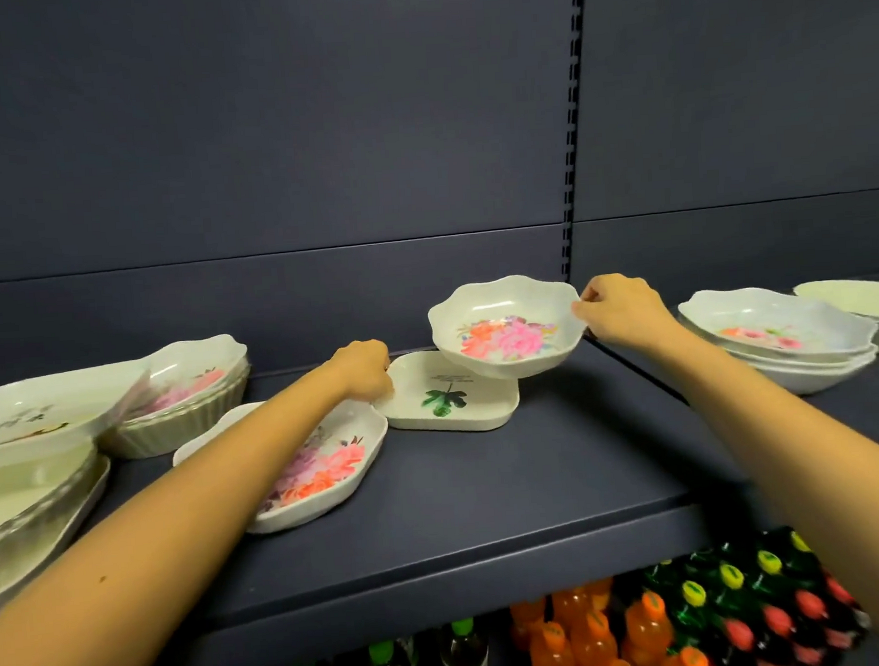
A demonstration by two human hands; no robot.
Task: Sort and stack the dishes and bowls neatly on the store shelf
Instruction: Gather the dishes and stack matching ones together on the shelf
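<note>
At three o'clock on the floral bowl the right hand pinches its rim, the left hand grips the leaf dish; held one-sided, the bowl may slip.

Dim, even light; edges warped, perhaps blurred.

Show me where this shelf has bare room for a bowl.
The widest bare patch of shelf lies in front of the leaf dish, between the oval flowered dish and the right-hand stack of bowls. The left end is crowded with overlapping stacks.
</note>
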